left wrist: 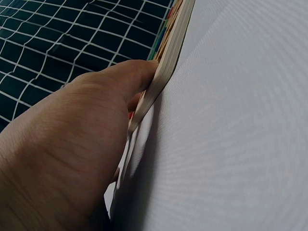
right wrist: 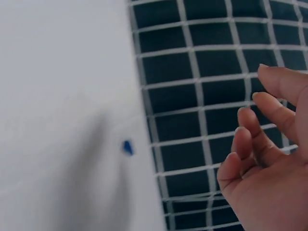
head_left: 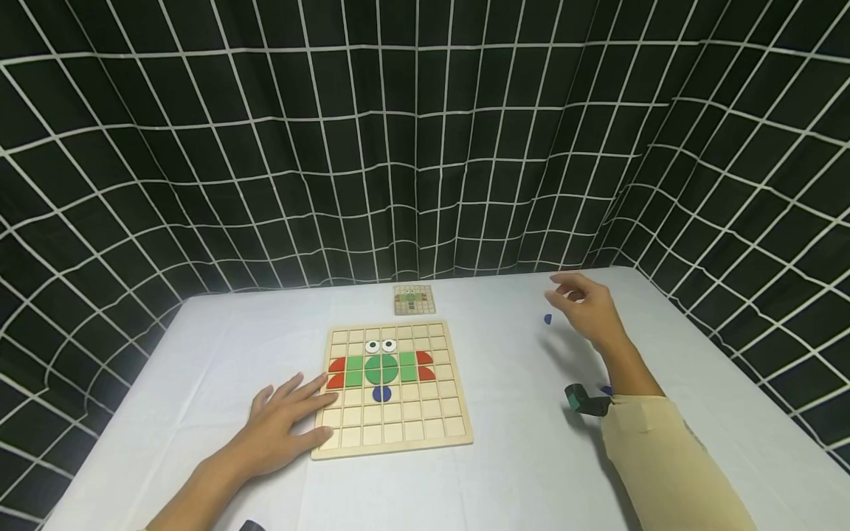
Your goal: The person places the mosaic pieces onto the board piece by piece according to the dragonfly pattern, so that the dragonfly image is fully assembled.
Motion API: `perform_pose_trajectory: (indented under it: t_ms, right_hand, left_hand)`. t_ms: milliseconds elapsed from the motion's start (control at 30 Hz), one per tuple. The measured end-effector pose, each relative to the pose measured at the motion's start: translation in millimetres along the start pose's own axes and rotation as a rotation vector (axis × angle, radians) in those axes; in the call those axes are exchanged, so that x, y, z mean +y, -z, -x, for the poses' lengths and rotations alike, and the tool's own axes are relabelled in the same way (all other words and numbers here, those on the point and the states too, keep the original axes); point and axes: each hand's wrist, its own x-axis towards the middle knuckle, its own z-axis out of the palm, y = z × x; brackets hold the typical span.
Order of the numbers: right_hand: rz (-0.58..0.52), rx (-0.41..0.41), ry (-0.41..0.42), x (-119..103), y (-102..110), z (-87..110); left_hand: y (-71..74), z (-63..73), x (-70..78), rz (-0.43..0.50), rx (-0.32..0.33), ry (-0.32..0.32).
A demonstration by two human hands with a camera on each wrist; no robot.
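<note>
My left hand (head_left: 279,424) rests on the left edge of a wooden grid board (head_left: 432,426), fingers spread over its rim. In the left wrist view the thumb (left wrist: 137,74) lies against the board's edge. On the board are white eye discs (head_left: 381,346), green pieces (head_left: 381,369), red quarter-round pieces (head_left: 425,366) at both sides and a blue round shape (head_left: 381,394). My right hand (head_left: 587,306) is raised over the table's far right, fingers loosely bent, with nothing between them. A small blue piece (head_left: 547,318) lies on the cloth below its fingertips.
Behind the board lies a small pattern card (head_left: 413,311) showing a similar figure. Another blue piece (head_left: 606,390) is partly hidden by the right wrist and its black camera mount (head_left: 586,402). A black curtain with a white grid (head_left: 425,147) hangs along the table's back and sides.
</note>
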Motion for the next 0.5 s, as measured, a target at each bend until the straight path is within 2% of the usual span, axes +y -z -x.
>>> perform_pose_trajectory:
  t_ms: [300, 500]
  right_hand:
    - [0.039, -0.132, -0.157, 45, -6, -8.7]
    - [0.109, -0.212, -0.233, 60, -13, -11.6]
  left_hand:
    - [-1.0, -0.9, -0.2, 0.004, 0.001, 0.000]
    - [-1.2, -0.1, 0.3, 0.000, 0.000, 0.004]
